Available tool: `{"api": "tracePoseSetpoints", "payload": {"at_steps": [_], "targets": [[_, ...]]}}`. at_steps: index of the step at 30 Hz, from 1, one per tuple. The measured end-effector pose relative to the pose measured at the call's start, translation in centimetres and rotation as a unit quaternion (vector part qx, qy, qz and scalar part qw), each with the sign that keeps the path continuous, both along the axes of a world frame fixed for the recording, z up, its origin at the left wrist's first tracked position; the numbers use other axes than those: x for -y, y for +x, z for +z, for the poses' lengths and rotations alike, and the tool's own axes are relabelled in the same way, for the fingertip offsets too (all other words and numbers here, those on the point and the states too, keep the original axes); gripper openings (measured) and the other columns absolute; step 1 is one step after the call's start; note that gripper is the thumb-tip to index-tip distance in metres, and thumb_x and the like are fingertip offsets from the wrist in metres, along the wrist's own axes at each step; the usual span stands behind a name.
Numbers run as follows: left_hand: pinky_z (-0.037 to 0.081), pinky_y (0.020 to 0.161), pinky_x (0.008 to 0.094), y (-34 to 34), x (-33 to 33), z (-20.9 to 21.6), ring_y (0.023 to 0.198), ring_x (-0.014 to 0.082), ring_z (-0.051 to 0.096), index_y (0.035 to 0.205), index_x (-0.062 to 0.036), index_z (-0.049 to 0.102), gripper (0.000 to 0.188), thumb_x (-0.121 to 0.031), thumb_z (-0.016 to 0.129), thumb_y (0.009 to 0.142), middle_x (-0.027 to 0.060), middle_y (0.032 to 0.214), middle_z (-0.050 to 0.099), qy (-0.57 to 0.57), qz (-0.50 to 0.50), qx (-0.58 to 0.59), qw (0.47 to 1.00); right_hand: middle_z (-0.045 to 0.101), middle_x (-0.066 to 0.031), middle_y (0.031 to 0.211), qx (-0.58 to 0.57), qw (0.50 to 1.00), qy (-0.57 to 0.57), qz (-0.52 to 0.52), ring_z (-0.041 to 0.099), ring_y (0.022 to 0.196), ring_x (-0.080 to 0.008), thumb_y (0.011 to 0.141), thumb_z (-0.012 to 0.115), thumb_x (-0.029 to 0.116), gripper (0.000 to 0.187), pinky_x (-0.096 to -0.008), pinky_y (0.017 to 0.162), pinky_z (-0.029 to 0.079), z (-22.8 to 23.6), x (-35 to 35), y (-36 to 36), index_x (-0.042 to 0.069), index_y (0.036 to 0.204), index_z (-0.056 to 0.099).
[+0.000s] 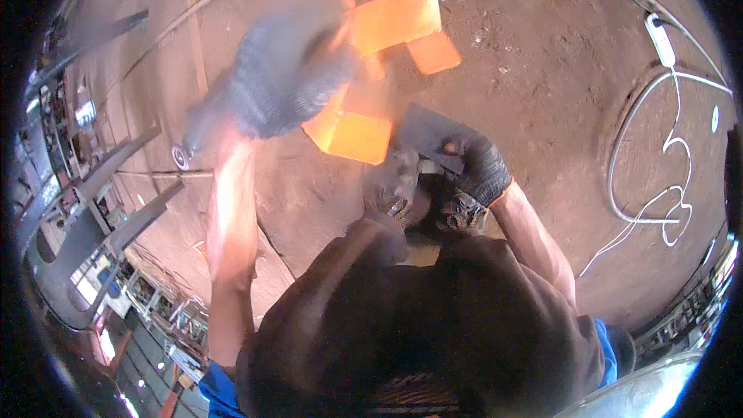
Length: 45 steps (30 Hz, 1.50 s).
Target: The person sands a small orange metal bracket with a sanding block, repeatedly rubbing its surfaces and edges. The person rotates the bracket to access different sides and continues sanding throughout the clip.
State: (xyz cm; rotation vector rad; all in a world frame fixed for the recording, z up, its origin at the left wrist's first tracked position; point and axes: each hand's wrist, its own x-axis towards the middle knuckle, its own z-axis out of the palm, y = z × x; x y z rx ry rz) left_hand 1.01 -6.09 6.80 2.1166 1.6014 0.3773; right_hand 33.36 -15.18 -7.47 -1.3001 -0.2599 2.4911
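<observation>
My right hand (481,172), in a dark knit glove, grips a flat dark plate (430,133) by its near edge, thumb on top. My left hand (290,77), also gloved, is smeared by motion at the upper left, and its fingers cannot be made out. Past its fingertips are a bright orange bent piece (393,19) with a square tab (433,53). A second orange angled piece (360,137) sits just below the same hand. Beside the left wrist a dark cylindrical thing (193,133) with a round pale end shows, partly hidden and blurred.
Brown ground (542,101) lies beneath everything. At the right are a white power strip (660,40) and a looped white cable (619,147). Dark metal frames (85,240) stand along the left. My shoes (391,182) are close below the plate.
</observation>
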Motion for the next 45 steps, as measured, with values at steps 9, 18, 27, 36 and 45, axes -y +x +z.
{"api": "tracePoseSetpoints", "payload": {"at_steps": [9,18,27,36,45], "targets": [[0.049,0.072,0.0285,9.3,6.2,-8.4,0.079,0.012,0.059,0.107,-0.0053,0.067,0.028,-0.032,0.058,0.104,0.0008,0.093,0.064,0.067,0.34,0.37,0.862,0.06,-0.0061,0.085,0.287,0.882,0.367,-0.069,0.06,0.081,-0.0208,0.091,0.068,0.004,0.007,-0.0351,0.078,0.056,-3.3,-0.8,3.7,0.006,0.091,0.061],[0.054,0.081,0.0331,1.4,3.3,-6.9,0.092,0.0149,0.067,0.119,-0.0039,0.07,0.032,-0.031,0.064,0.103,0.0068,0.115,0.073,-0.087,0.284,0.183,0.937,0.056,-0.0013,0.072,0.256,0.868,0.269,-0.329,0.056,0.073,-0.0139,0.091,0.064,-0.005,0.016,-0.0339,0.08,0.055,-4.9,-0.4,7.9,0.005,0.079,0.058],[0.054,0.093,0.0335,3.1,-12.0,-10.0,0.103,0.0182,0.067,0.128,-0.0044,0.064,0.042,-0.035,0.068,0.099,0.0069,0.117,0.072,-0.153,-0.063,0.088,0.982,0.052,-0.0006,0.068,0.582,0.667,0.465,-0.008,0.051,0.068,-0.0128,0.088,0.075,0.002,0.022,-0.0349,0.067,0.051,-3.0,-0.8,8.3,0.005,0.076,0.057],[0.054,0.086,0.0339,6.6,-15.4,-15.7,0.092,0.0187,0.069,0.112,-0.0021,0.074,0.032,-0.022,0.066,0.088,0.012,0.096,0.075,-0.374,-0.177,0.147,0.899,0.064,-0.0073,0.08,0.531,0.693,0.482,0.072,0.062,0.076,-0.0166,0.088,0.074,0.004,0.012,-0.0364,0.069,0.051,-1.5,0.0,10.7,0.003,0.083,0.063],[0.057,0.083,0.0375,4.7,0.5,-5.5,0.09,0.0259,0.073,0.113,0.0001,0.07,0.028,-0.008,0.07,0.087,0.0156,0.099,0.074,0.036,-0.013,0.03,0.999,0.046,-0.0199,0.157,0.19,0.882,0.401,-0.16,0.047,0.144,-0.0358,0.09,0.054,0.0,0.064,-0.0367,0.108,0.05,2.0,-3.6,6.4,0.007,0.153,0.047]]}}
